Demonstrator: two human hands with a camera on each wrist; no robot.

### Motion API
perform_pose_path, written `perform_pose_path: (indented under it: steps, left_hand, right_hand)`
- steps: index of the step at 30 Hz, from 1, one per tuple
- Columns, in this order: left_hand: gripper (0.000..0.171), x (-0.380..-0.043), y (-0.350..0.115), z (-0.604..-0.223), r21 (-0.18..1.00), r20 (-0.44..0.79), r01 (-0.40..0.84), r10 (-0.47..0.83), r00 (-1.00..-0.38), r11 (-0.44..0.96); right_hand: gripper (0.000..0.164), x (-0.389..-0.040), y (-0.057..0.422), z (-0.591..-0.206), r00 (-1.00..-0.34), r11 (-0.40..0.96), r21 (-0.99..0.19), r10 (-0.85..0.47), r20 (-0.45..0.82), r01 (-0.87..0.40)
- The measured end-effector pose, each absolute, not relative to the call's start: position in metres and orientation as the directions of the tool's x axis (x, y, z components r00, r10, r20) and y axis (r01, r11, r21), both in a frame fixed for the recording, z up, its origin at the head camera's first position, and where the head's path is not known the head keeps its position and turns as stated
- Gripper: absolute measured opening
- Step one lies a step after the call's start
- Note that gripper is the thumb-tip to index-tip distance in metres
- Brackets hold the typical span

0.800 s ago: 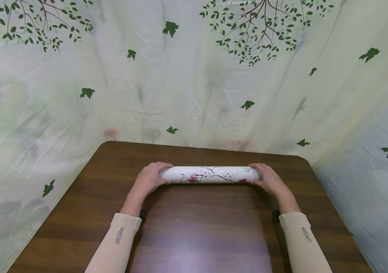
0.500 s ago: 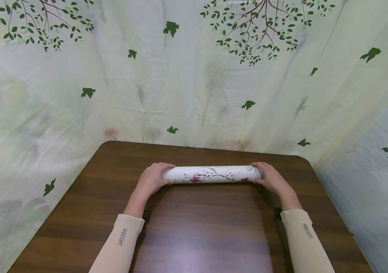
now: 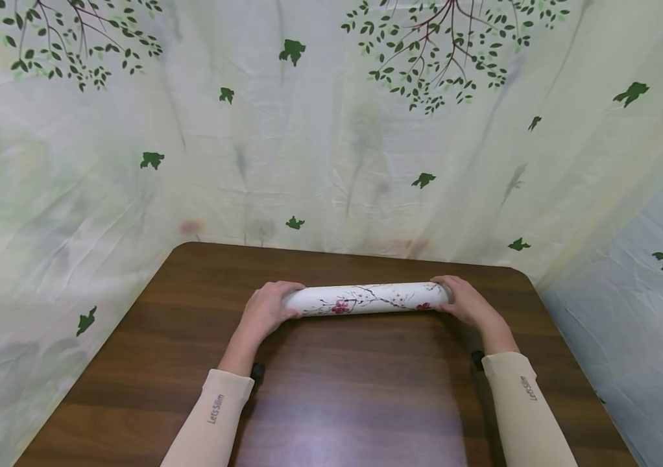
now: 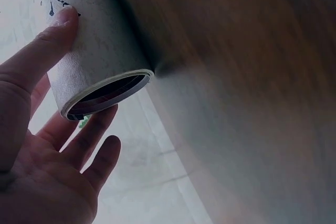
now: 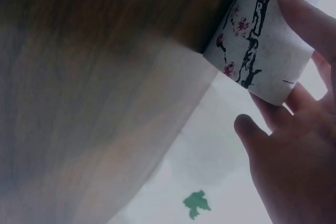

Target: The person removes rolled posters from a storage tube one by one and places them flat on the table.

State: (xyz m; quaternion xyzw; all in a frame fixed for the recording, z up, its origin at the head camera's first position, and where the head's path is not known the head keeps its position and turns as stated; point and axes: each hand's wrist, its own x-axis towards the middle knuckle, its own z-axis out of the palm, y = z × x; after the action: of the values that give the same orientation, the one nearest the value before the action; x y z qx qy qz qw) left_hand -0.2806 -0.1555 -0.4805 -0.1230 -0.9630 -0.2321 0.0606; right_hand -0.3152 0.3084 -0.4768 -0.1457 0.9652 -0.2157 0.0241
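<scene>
Two grips (image 3: 264, 311) (image 3: 470, 303) hold one blossom-printed roll (image 3: 366, 299).

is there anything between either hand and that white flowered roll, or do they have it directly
Nothing visible is in the way: the left hand and the right hand grip the white flowered roll directly, one at each end. Both wrist views show no object between hand and roll.

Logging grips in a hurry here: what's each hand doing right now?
Left hand: holding the white floral roll by its left end.
Right hand: holding the same roll by its right end.
</scene>
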Motion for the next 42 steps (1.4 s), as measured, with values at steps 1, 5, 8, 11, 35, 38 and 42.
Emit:
perform_pose_path:
  steps: [1,5,8,11,35,38,42]
  left_hand:
    - [0.058,-0.280,-0.154,-0.481,0.432,0.175,0.265,0.208,-0.962,0.862]
    - [0.057,-0.278,-0.150,-0.480,0.439,0.174,0.259,0.202,-0.964,0.860]
    - [0.058,-0.277,-0.146,-0.479,0.447,0.173,0.257,0.199,-0.965,0.857]
    - [0.058,-0.277,-0.142,-0.480,0.438,0.177,0.262,0.203,-0.963,0.860]
    - [0.059,-0.279,-0.119,-0.482,0.404,0.182,0.253,0.195,-0.964,0.879]
    - [0.058,-0.279,-0.115,-0.483,0.410,0.177,0.250,0.193,-0.965,0.877]
    - [0.058,-0.279,-0.111,-0.484,0.402,0.182,0.259,0.201,-0.963,0.878]
  right_hand:
    - [0.062,-0.315,0.309,-0.477,-0.957,0.866,-0.423,-0.289,0.014,-0.267]
    - [0.061,-0.315,0.311,-0.477,-0.958,0.868,-0.419,-0.285,0.017,-0.265]
    - [0.060,-0.313,0.312,-0.475,-0.959,0.872,-0.410,-0.281,0.024,-0.266]
    - [0.060,-0.311,0.312,-0.472,-0.960,0.883,-0.384,-0.278,0.036,-0.270]
    - [0.066,-0.300,0.275,-0.464,-0.916,0.846,-0.352,-0.353,0.192,-0.400]
    - [0.064,-0.298,0.268,-0.466,-0.914,0.840,-0.362,-0.351,0.205,-0.403]
    - [0.063,-0.295,0.258,-0.468,-0.906,0.834,-0.359,-0.358,0.225,-0.418]
